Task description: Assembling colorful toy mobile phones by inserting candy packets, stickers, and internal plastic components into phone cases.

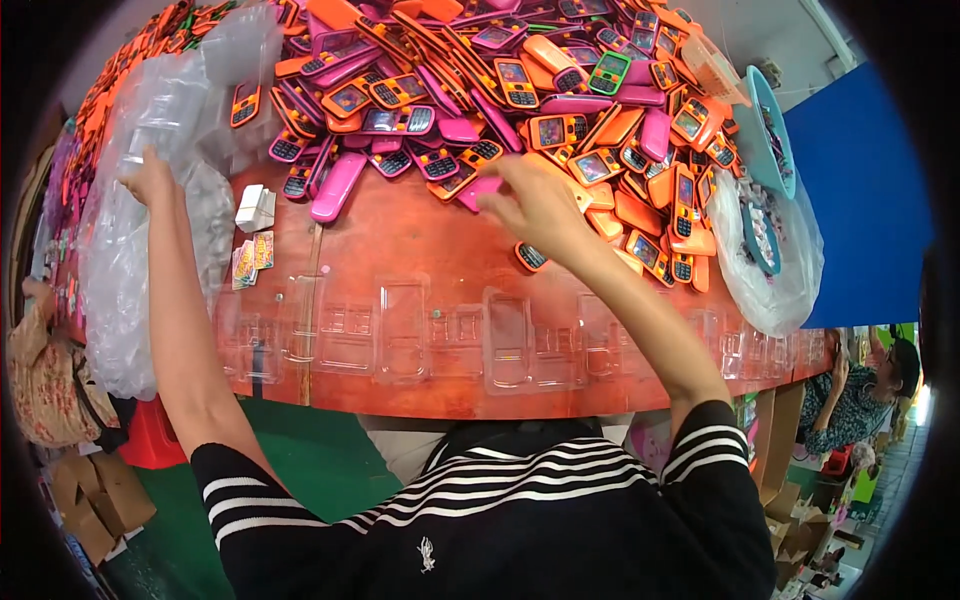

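Observation:
My left hand (152, 180) reaches to the far left, against a big heap of clear plastic blister packaging (125, 260). A finger points forward and the thumb is spread; nothing shows held in it. My right hand (540, 208) hovers at the near edge of a large pile of orange and purple toy phones (590, 130). Its thumb and fingers are apart and curved, close to a pink toy phone (483, 192) partly behind them. Clear blister shells (405, 335) lie in a row along the table's near edge. An orange toy phone (531, 257) lies just below my right wrist.
A white card stack (256, 207) and colourful printed cards (252, 258) lie left of centre on the red table (390, 240). At right are a light-blue basin (770, 130) and a clear bag (765, 300). Other people (860, 385) sit at the sides.

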Available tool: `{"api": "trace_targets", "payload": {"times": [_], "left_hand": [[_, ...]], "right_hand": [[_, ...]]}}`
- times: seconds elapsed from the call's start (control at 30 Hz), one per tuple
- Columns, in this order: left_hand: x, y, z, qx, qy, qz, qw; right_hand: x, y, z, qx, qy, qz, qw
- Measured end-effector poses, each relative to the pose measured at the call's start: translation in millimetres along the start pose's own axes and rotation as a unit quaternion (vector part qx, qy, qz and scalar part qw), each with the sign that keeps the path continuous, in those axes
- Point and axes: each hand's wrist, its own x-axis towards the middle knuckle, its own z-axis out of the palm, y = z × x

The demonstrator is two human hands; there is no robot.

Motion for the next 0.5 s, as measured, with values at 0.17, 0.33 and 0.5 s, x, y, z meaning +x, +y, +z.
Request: {"api": "trace_targets", "payload": {"times": [0.17, 0.33, 0.5], "left_hand": [[-11, 4, -26, -0.059, -0.009, -0.005, 0.998], [-88, 38, -39, 0.058, 0.035, 0.367, 0.928], [-223, 67, -30, -0.012, -0.399, 0.514, 0.759]], "right_hand": [[62, 6, 31, -0.173, 0.091, -0.093, 0.976], [71, 27, 32, -0.185, 0.063, -0.077, 0.978], [38, 0, 15, 0.078, 0.155, -0.012, 0.985]]}}
